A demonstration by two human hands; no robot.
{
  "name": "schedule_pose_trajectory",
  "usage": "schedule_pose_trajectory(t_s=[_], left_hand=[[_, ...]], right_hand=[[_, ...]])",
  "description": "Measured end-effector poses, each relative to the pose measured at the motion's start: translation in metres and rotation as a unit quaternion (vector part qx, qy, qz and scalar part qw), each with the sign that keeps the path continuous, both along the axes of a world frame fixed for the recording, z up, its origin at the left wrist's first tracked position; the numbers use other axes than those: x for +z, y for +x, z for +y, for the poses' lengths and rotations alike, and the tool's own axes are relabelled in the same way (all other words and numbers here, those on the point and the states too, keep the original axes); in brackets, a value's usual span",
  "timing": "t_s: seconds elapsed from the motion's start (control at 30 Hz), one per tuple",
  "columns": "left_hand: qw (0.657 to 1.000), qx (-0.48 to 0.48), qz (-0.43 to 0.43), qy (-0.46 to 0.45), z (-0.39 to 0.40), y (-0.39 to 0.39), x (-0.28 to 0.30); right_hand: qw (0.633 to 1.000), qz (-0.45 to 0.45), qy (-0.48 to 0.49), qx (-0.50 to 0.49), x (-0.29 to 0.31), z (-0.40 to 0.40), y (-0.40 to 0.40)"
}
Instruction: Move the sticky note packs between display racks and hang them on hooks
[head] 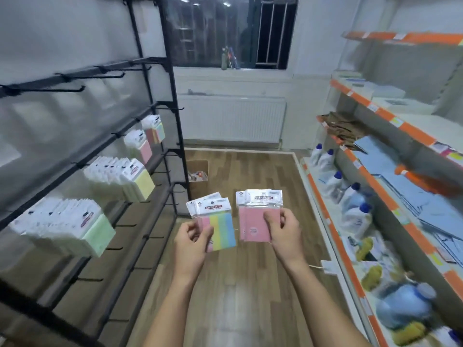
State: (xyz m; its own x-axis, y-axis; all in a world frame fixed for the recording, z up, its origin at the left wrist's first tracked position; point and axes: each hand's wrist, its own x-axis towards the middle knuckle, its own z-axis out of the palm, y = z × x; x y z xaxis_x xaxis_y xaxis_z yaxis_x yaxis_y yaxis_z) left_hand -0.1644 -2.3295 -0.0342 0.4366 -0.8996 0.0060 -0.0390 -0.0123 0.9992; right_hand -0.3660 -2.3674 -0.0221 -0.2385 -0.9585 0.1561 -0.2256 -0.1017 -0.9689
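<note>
My left hand grips a small fan of multicolour striped sticky note packs by their lower left corner. My right hand holds a stack of pink sticky note packs by its right side. Both bundles are upright in front of me, above the wooden floor. The black display rack stands to my left. On its hooks hang green packs, yellow packs, pink packs and multicolour packs. Several hooks on the upper and lower bars are bare.
An orange-edged shelf unit on the right carries white bottles, blue sheets and yellow items. A cardboard box sits on the floor by the rack's end. A radiator and window fill the far wall.
</note>
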Motion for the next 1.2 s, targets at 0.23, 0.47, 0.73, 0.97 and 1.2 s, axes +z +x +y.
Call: schedule_pose_trajectory(t_s=[0.23,0.47,0.73,0.97,1.2], left_hand=[[1.000,-0.017,-0.012,-0.005,-0.169,0.018,0.014],[0.999,0.032,0.026,0.002,-0.286,0.046,0.010],[0.977,0.200,0.072,0.006,-0.380,0.073,0.005],[0.928,0.366,0.071,0.019,-0.391,0.101,0.008],[0.896,0.442,0.046,0.013,-0.378,0.136,0.007]], right_hand=[[1.000,-0.008,-0.009,0.005,0.021,-0.151,0.025],[0.995,-0.020,0.009,0.102,0.010,-0.297,0.078],[0.946,0.001,0.035,0.323,-0.004,-0.445,0.154],[0.860,0.021,0.070,0.505,-0.003,-0.500,0.231],[0.878,-0.084,0.093,0.461,0.008,-0.511,0.317]])
